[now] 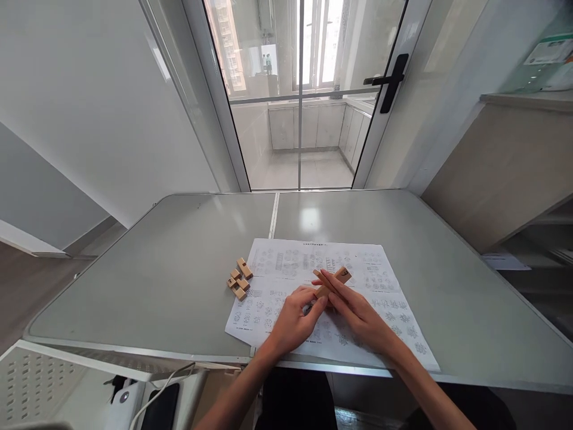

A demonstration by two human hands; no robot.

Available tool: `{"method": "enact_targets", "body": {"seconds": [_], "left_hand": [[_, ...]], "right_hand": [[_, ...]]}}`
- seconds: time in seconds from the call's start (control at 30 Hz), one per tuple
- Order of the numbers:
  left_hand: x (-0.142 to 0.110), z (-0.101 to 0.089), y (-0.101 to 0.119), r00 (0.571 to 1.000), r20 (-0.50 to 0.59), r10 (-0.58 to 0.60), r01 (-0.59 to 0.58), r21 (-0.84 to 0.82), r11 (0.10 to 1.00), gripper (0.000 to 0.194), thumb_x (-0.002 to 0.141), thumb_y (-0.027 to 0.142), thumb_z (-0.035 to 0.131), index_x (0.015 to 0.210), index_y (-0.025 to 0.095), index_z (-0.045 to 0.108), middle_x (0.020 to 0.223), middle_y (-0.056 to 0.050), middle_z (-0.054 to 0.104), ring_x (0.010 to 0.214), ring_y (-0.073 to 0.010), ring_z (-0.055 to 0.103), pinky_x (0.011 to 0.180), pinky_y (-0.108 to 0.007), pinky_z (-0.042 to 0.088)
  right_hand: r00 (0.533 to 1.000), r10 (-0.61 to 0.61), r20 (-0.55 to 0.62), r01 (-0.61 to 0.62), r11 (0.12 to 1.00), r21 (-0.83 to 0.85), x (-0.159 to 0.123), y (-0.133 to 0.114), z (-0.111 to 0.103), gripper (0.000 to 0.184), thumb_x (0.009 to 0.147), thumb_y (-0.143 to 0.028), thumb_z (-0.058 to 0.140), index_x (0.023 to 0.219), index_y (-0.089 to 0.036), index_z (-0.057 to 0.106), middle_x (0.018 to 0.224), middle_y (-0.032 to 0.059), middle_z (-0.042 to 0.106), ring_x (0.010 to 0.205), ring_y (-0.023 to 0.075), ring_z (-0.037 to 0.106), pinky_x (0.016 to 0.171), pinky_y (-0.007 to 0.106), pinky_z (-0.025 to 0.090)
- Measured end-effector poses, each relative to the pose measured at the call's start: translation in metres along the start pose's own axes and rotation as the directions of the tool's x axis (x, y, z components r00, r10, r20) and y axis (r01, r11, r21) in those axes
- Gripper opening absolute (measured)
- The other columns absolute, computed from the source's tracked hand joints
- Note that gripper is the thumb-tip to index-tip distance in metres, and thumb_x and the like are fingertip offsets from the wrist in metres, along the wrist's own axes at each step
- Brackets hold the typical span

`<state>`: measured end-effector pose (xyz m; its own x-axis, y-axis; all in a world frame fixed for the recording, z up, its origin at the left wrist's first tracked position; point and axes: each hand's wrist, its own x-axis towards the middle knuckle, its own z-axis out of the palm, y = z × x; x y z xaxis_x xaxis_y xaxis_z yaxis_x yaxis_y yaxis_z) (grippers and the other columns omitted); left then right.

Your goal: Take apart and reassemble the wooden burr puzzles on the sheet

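Over a printed sheet of diagrams (380, 352), both my hands are closed together around notched wooden puzzle pieces. My left hand (290, 319) grips them from the left, thumb and fingers pressed against the wood. From the other side, my right hand (360, 313) has its fingers laid along the pieces. One wooden puzzle piece (344, 275) with a dark mark on its end sticks out past my right fingers, crossed by another piece. Fingers cover the joint between them. Several loose wooden puzzle pieces (238, 285) lie in a cluster at the sheet's left edge, one bearing a dark mark.
The grey table (179, 286) has a seam running from its back edge. Below its front left edge, a white surface holds a phone (161, 409), a white device (126, 403) and a cable (156, 394). A glass door (308, 119) stands behind the table, a wooden shelf unit (505, 161) at right.
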<state>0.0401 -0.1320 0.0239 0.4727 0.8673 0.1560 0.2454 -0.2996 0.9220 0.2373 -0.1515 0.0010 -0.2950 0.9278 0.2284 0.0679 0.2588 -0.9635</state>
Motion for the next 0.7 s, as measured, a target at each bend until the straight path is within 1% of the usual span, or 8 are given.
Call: {"method": "enact_targets", "body": {"seconds": [0.07, 0.17, 0.23, 0.4, 0.47, 0.53, 0.63, 0.7], "left_hand": [[0.0004, 0.0005, 0.001, 1.0, -0.002, 0.006, -0.006, -0.002, 1.0, 0.039, 0.106, 0.047, 0.053, 0.09, 0.019, 0.075, 0.094, -0.008, 0.075, 0.1, -0.0249, 0.066, 0.097, -0.038, 0.051], [0.0015, 0.002, 0.0016, 1.0, -0.014, 0.021, -0.021, 0.0, 1.0, 0.037, 0.106, 0.045, 0.053, 0.089, 0.02, 0.075, 0.097, -0.008, 0.076, 0.104, -0.0253, 0.066, 0.101, -0.039, 0.05], [0.0023, 0.0034, 0.0012, 0.999, -0.023, 0.023, -0.023, 0.009, 1.0, 0.038, 0.106, 0.046, 0.053, 0.088, 0.02, 0.075, 0.098, -0.008, 0.076, 0.106, -0.0257, 0.065, 0.101, -0.039, 0.05], [0.0032, 0.0067, -0.001, 0.999, -0.047, -0.001, 0.003, 0.053, 0.999, 0.042, 0.105, 0.05, 0.053, 0.083, 0.02, 0.072, 0.091, -0.008, 0.073, 0.099, -0.0253, 0.064, 0.095, -0.039, 0.051], [0.0029, 0.0071, -0.0016, 0.997, -0.07, -0.021, 0.026, 0.063, 0.998, 0.041, 0.104, 0.051, 0.055, 0.084, 0.02, 0.07, 0.092, -0.008, 0.073, 0.098, -0.025, 0.064, 0.093, -0.037, 0.052], [0.0022, 0.0069, -0.0017, 0.994, -0.091, -0.052, 0.057, 0.051, 0.997, 0.038, 0.103, 0.051, 0.056, 0.089, 0.019, 0.07, 0.095, -0.007, 0.073, 0.095, -0.0241, 0.065, 0.09, -0.036, 0.052], [0.0014, 0.0063, -0.0009, 0.993, -0.086, -0.084, 0.085, 0.014, 0.996, 0.038, 0.104, 0.051, 0.054, 0.097, 0.019, 0.071, 0.097, -0.007, 0.074, 0.09, -0.0222, 0.064, 0.085, -0.034, 0.051], [0.0014, 0.0058, 0.0004, 0.992, -0.086, -0.096, 0.096, -0.006, 0.995, 0.039, 0.105, 0.052, 0.053, 0.1, 0.018, 0.072, 0.096, -0.007, 0.074, 0.086, -0.0212, 0.064, 0.081, -0.032, 0.051]], "right_hand": [[1.0, -0.004, 0.006, 0.004, 1.0, -0.003, -0.0001, 0.0, 0.0009, 0.052, 0.113, -0.043, 0.043, 0.164, -0.042, 0.037, 0.163, 0.0023, 0.05, 0.152, 0.0269, 0.046, 0.127, 0.055, 0.034], [1.0, -0.017, 0.02, 0.017, 1.0, -0.018, -0.0004, 0.0005, 0.003, 0.053, 0.113, -0.042, 0.041, 0.165, -0.043, 0.032, 0.164, 0.002, 0.049, 0.152, 0.0267, 0.045, 0.128, 0.058, 0.03], [0.999, -0.017, 0.027, 0.017, 1.0, -0.018, -0.0004, 0.0011, 0.0041, 0.053, 0.113, -0.043, 0.04, 0.166, -0.043, 0.032, 0.164, 0.0016, 0.049, 0.153, 0.0264, 0.044, 0.129, 0.059, 0.027], [1.0, -0.003, 0.023, 0.002, 1.0, 0.024, 0.0007, 0.0022, 0.0038, 0.053, 0.112, -0.046, 0.042, 0.165, -0.042, 0.034, 0.166, 0.0006, 0.046, 0.154, 0.0261, 0.043, 0.131, 0.058, 0.025], [1.0, 0.001, 0.025, -0.002, 0.999, 0.034, 0.0011, 0.0017, 0.0032, 0.052, 0.112, -0.046, 0.043, 0.164, -0.042, 0.037, 0.165, 0.0007, 0.048, 0.153, 0.0265, 0.043, 0.13, 0.058, 0.026], [0.999, 0.006, 0.032, -0.007, 0.999, 0.036, 0.0011, 0.0005, 0.0026, 0.051, 0.112, -0.045, 0.044, 0.163, -0.041, 0.041, 0.164, 0.0009, 0.049, 0.153, 0.0269, 0.044, 0.13, 0.057, 0.028], [0.999, 0.009, 0.038, -0.009, 1.0, 0.021, 0.0002, -0.0006, 0.0022, 0.051, 0.111, -0.043, 0.046, 0.162, -0.04, 0.042, 0.163, 0.0018, 0.051, 0.151, 0.0281, 0.047, 0.128, 0.057, 0.032], [1.0, 0.009, 0.011, -0.009, 1.0, -0.009, -0.0011, 0.0, 0.0021, 0.052, 0.11, -0.043, 0.05, 0.162, -0.039, 0.044, 0.157, 0.0045, 0.057, 0.143, 0.0297, 0.055, 0.123, 0.057, 0.04]]}}
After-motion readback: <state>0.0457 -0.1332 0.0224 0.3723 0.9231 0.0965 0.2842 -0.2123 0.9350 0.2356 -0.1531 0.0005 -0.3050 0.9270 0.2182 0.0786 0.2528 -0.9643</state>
